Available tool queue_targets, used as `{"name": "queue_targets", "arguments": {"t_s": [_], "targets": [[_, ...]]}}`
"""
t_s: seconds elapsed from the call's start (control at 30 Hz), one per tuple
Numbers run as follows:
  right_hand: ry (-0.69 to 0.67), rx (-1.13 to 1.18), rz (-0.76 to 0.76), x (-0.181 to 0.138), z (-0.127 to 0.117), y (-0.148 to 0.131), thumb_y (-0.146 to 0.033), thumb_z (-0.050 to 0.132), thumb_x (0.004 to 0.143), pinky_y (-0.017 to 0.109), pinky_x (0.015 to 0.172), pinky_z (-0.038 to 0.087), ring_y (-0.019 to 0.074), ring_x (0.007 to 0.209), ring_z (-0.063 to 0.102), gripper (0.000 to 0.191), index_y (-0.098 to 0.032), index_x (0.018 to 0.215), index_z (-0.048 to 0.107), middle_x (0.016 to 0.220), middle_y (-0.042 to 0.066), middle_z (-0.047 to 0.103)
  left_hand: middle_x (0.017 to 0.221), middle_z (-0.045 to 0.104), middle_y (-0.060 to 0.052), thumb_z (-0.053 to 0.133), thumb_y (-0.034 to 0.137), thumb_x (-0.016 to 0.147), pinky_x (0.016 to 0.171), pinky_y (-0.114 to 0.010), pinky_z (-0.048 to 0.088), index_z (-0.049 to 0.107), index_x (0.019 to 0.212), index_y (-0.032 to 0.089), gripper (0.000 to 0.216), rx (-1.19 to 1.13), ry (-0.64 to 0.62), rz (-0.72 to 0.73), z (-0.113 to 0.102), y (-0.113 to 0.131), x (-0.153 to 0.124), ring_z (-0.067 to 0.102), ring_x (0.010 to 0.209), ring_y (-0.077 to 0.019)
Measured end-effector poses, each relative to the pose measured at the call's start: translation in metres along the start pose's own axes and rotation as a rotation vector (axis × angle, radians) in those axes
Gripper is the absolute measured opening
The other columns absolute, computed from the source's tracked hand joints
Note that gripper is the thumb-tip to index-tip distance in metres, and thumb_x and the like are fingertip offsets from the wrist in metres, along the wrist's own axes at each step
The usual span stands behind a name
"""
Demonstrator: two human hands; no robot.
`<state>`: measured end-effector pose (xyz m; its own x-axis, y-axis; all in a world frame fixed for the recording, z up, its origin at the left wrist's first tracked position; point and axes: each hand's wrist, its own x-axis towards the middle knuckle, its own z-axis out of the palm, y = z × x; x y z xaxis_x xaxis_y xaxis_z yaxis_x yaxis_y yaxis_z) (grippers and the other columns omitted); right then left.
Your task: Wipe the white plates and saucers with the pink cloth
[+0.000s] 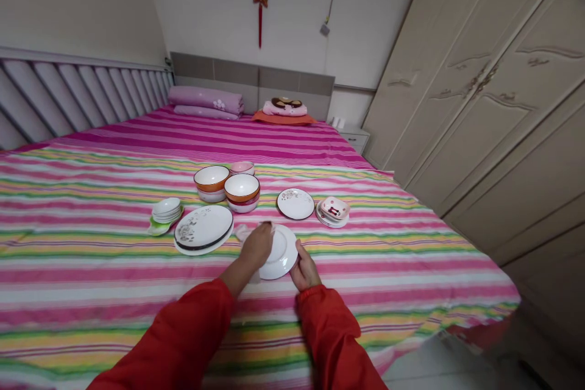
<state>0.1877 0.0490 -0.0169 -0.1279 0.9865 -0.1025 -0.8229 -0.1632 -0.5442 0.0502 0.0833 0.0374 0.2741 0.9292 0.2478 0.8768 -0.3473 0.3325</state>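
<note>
Over the bedspread, my right hand [305, 269] grips the right rim of a white plate [287, 261], thumb on top and fingers beneath. My left hand [257, 248] is closed on a pale, thin cloth [242, 231] and rests against the plate's left side. Whether it is fabric or paper I cannot tell. Beyond the plate lies a flat plate with a floral print and dark rim [296, 204]. To the left are stacked oval platters [205, 226]. Behind them stand stacked bowls with brown-orange outsides [242, 189], [212, 179].
Small white dishes [167, 209] sit on a green dish [158, 227] at left. A patterned square bowl [335, 208] rests on white saucers [332, 222] at right. A pink bowl [242, 167] is behind. The striped bedspread [411, 262] ends at right, beside a wardrobe [493, 85].
</note>
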Motion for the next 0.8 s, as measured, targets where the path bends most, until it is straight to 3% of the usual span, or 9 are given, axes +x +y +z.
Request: {"name": "queue_targets", "arguments": {"t_s": [0.13, 0.23, 0.27, 0.4, 0.5, 0.63, 0.73, 0.8], "targets": [[0.032, -0.003, -0.009, 0.002, 0.000, 0.001, -0.037, 0.062, 0.082, 0.036, 0.099, 0.045, 0.0208, 0.108, 0.061, 0.032, -0.015, 0.105, 0.065, 0.099, 0.007, 0.073, 0.090, 0.066, -0.013, 0.031, 0.020, 0.093, 0.077, -0.033, 0.047, 0.056, 0.094, 0.011, 0.026, 0.029, 0.001, -0.088, -0.004, -0.018, -0.032, 0.063, 0.085, -0.0203], [0.046, 0.003, -0.010, 0.002, 0.000, 0.001, -0.037, 0.062, 0.082, 0.036, 0.099, 0.044, 0.0204, 0.105, 0.063, 0.033, -0.015, 0.106, 0.065, 0.097, 0.007, 0.073, 0.089, 0.065, -0.014, 0.034, 0.015, 0.090, 0.086, -0.039, 0.044, 0.058, 0.086, 0.012, 0.025, 0.080, 0.013, -0.074, 0.006, -0.026, -0.061, 0.061, 0.090, -0.0236], [0.044, 0.003, -0.008, 0.002, 0.000, 0.001, -0.037, 0.061, 0.082, 0.036, 0.099, 0.044, 0.0205, 0.105, 0.063, 0.034, -0.015, 0.107, 0.065, 0.098, 0.007, 0.073, 0.089, 0.065, -0.014, 0.035, 0.011, 0.087, 0.091, -0.042, 0.042, 0.060, 0.086, 0.012, 0.024, 0.143, 0.018, 0.011, 0.013, -0.029, -0.071, 0.060, 0.092, -0.0244], [0.038, 0.008, 0.010, 0.002, 0.000, 0.000, -0.039, 0.060, 0.083, 0.037, 0.100, 0.043, 0.0207, 0.107, 0.062, 0.036, -0.015, 0.110, 0.064, 0.101, 0.007, 0.072, 0.110, 0.064, -0.017, 0.035, 0.010, 0.085, 0.099, -0.047, 0.035, 0.061, 0.102, 0.010, 0.031, 0.297, 0.202, 0.191, 0.046, -0.036, -0.102, 0.054, 0.113, -0.0288], [0.044, 0.021, 0.030, 0.002, 0.000, -0.001, -0.038, 0.059, 0.084, 0.036, 0.101, 0.043, 0.0202, 0.108, 0.061, 0.035, -0.014, 0.109, 0.064, 0.102, 0.007, 0.072, 0.126, 0.056, -0.018, 0.032, 0.010, 0.087, 0.102, -0.047, 0.029, 0.055, 0.117, 0.008, 0.039, 0.349, 0.248, 0.305, 0.060, -0.032, -0.117, 0.044, 0.125, -0.0289], [0.009, 0.044, 0.058, 0.000, 0.001, -0.001, -0.039, 0.058, 0.084, 0.037, 0.100, 0.044, 0.0205, 0.108, 0.061, 0.036, -0.014, 0.108, 0.064, 0.104, 0.008, 0.071, 0.129, 0.057, -0.011, 0.034, 0.021, 0.090, 0.110, -0.045, 0.018, 0.054, 0.123, 0.015, 0.038, 0.313, 0.205, 0.457, 0.058, -0.014, -0.119, 0.040, 0.129, -0.0241], [-0.013, 0.065, 0.132, -0.001, 0.001, -0.003, -0.042, 0.058, 0.084, 0.038, 0.096, 0.047, 0.0218, 0.107, 0.062, 0.038, -0.012, 0.105, 0.065, 0.104, 0.010, 0.071, 0.126, 0.060, -0.005, 0.037, 0.028, 0.092, 0.112, -0.047, 0.010, 0.053, 0.125, 0.023, 0.037, 0.255, 0.165, 0.484, 0.053, 0.003, -0.099, 0.040, 0.129, -0.0212], [-0.022, 0.066, 0.187, -0.001, -0.001, -0.005, -0.041, 0.057, 0.084, 0.038, 0.094, 0.049, 0.0219, 0.107, 0.062, 0.037, -0.011, 0.103, 0.066, 0.102, 0.011, 0.071, 0.128, 0.058, -0.005, 0.036, 0.026, 0.092, 0.112, -0.046, 0.013, 0.051, 0.128, 0.022, 0.039, 0.243, 0.126, 0.463, 0.050, 0.015, -0.079, 0.038, 0.131, -0.0203]]}}
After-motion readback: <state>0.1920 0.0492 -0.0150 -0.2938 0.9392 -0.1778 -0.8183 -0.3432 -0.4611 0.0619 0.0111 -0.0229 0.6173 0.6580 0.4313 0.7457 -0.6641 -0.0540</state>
